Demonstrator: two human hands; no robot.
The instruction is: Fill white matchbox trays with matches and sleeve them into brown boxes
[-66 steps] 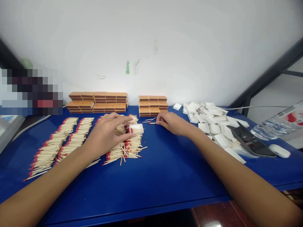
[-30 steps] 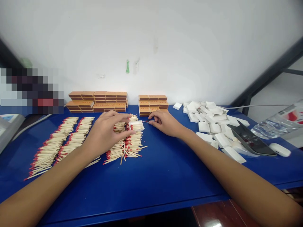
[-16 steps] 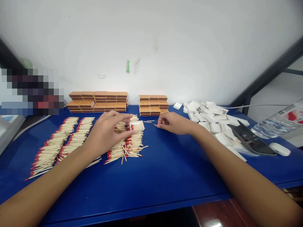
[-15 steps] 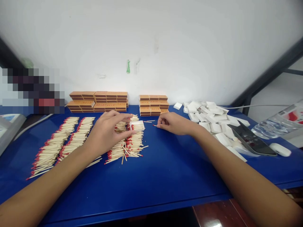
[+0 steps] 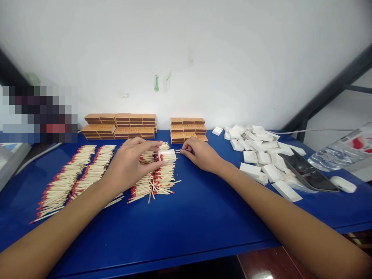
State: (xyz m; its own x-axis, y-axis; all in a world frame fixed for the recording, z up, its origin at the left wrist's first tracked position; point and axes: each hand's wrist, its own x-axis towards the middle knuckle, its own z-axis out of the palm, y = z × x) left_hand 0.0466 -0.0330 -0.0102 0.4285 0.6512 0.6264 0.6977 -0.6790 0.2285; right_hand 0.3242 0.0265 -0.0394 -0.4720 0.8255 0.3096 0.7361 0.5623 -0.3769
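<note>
My left hand [image 5: 130, 157] grips a small white matchbox tray [image 5: 172, 154] between thumb and fingers. Some red-headed matches show inside it. Just right of the tray, my right hand [image 5: 199, 153] is closed in a pinch at a thin match [image 5: 178, 150]; its fingertips hide part of it. Beneath and in front of the tray lies a heap of matches [image 5: 164, 176], a few lying crosswise at its near end. Two long rows of matches, an outer row [image 5: 62, 182] and an inner row [image 5: 93, 170], stretch out left of my left hand.
Orange matchboxes stand in a left stack [image 5: 120, 126] and a right stack [image 5: 187, 127] along the wall. White trays [image 5: 255, 141] are piled at the right, beside a phone [image 5: 306, 170], a white earbud case [image 5: 343, 184] and a plastic bottle [image 5: 334, 153]. All rest on a blue table [image 5: 180, 228].
My right hand has moved left, towards the tray, to where loose matches lay on the table. My left hand keeps the tray in nearly the same place.
</note>
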